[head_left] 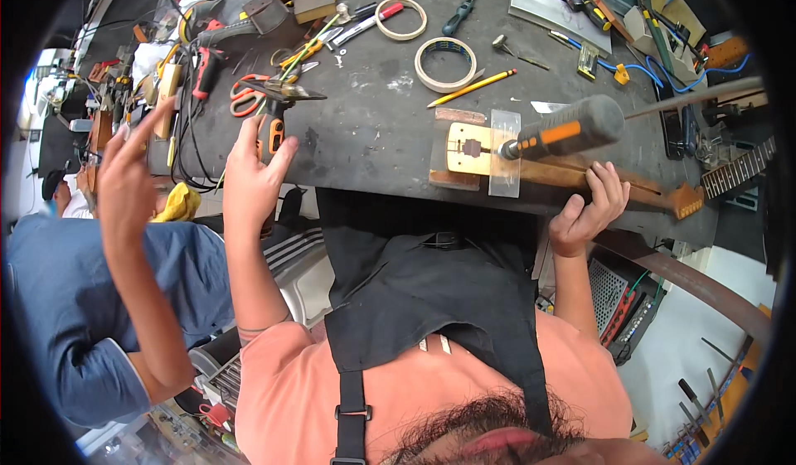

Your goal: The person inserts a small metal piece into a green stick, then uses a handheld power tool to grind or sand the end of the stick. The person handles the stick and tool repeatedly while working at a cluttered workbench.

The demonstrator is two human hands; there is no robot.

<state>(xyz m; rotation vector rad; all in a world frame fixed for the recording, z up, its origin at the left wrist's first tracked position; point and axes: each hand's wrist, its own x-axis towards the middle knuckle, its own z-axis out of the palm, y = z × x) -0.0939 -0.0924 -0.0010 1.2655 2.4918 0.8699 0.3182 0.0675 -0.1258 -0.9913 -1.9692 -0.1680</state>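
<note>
My left hand (253,175) is closed round the black-and-orange handles of a pair of pliers (275,129), whose dark jaws point up and to the right over the bench. At the bench's front edge, my right hand (590,208) rests with curled fingers against a long wooden guitar neck (555,175). I cannot make out whether it grips the neck. A gold-coloured plate (466,147) with holes lies at the neck's left end. Beside the plate a clear plastic strip (504,171) crosses the wood. A thick black-and-orange screwdriver (572,127) stands with its shaft down at the strip.
Orange-handled scissors (245,99), two tape rolls (446,65), a yellow pencil (473,88) and a small hammer (518,50) lie on the dark bench (365,133). A fretted neck (738,171) lies at the right. On the left, another person in blue (124,291) raises a hand.
</note>
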